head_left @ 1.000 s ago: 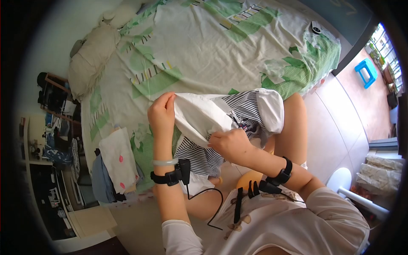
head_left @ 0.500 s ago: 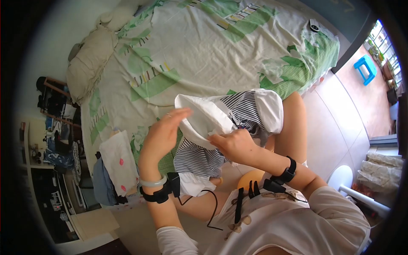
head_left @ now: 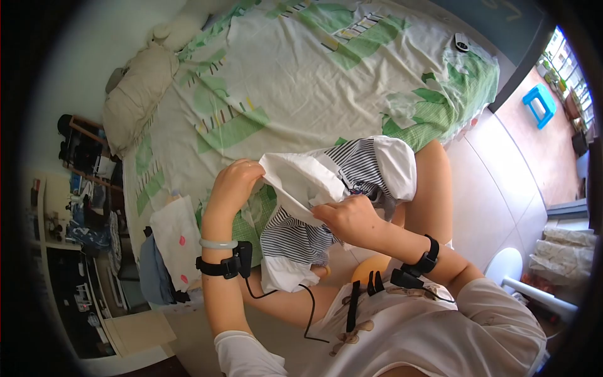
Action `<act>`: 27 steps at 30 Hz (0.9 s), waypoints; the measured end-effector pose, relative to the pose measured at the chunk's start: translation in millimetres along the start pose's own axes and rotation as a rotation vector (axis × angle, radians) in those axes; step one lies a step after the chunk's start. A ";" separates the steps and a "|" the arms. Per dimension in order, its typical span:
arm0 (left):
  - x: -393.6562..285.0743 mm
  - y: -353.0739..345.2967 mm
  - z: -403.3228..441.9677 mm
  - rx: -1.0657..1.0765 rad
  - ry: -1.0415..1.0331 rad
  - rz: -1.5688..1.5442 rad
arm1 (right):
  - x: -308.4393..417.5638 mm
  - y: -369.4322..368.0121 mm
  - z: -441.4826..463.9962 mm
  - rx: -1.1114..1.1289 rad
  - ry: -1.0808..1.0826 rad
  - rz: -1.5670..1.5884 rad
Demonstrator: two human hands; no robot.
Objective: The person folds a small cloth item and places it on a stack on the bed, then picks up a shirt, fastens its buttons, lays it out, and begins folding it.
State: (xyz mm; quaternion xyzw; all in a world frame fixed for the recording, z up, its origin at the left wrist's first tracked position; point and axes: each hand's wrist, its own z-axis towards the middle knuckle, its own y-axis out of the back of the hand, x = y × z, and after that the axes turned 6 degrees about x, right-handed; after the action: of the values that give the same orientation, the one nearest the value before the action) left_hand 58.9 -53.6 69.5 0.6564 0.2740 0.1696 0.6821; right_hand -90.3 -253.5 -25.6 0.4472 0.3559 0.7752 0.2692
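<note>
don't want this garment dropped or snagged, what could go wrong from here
The left hand seems to pinch only an edge of the dark-and-white striped cloth garment with white panels, so that edge could slip free. The thin black cable passes close by the garment's lower end and might catch on it.

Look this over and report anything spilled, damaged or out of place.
No spill or damage stands out. The bed cover is rumpled rather than smooth, and a black cable hangs loose from the left wrist strap, right by the striped garment, where it might snag.
</note>
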 end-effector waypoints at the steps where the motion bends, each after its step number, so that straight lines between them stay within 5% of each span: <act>1: 1.4 -1.5 0.2 -0.061 -0.026 0.006 | 0.3 0.2 0.4 -0.004 -0.002 0.000; 10: -5.3 -13.9 -1.3 -0.235 0.003 0.141 | -2.0 -1.0 5.1 -0.137 0.008 0.131; 15: -65.8 -10.6 -7.5 -0.116 -0.083 -0.091 | -12.0 -2.7 9.9 -0.115 -0.003 0.128; 19: -52.6 -20.6 -17.0 0.091 -0.079 -0.142 | -18.9 14.8 20.1 -0.070 0.050 0.232; 23: -41.5 -26.2 -24.8 -0.061 -0.078 -0.170 | -38.7 46.1 41.6 0.046 -0.003 0.424; 25: -42.5 -21.0 -26.5 -0.041 -0.030 -0.174 | -48.9 53.3 55.2 0.020 0.341 0.234; 27: -41.7 -19.4 -26.8 -0.050 -0.024 -0.176 | -54.9 51.2 66.4 0.118 0.388 0.171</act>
State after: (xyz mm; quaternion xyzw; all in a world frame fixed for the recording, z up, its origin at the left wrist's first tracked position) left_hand 7.4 -58.4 56.9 0.6147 0.3181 0.1081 0.7136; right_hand -11.5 -304.0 10.5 0.3331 0.4068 0.8445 0.1020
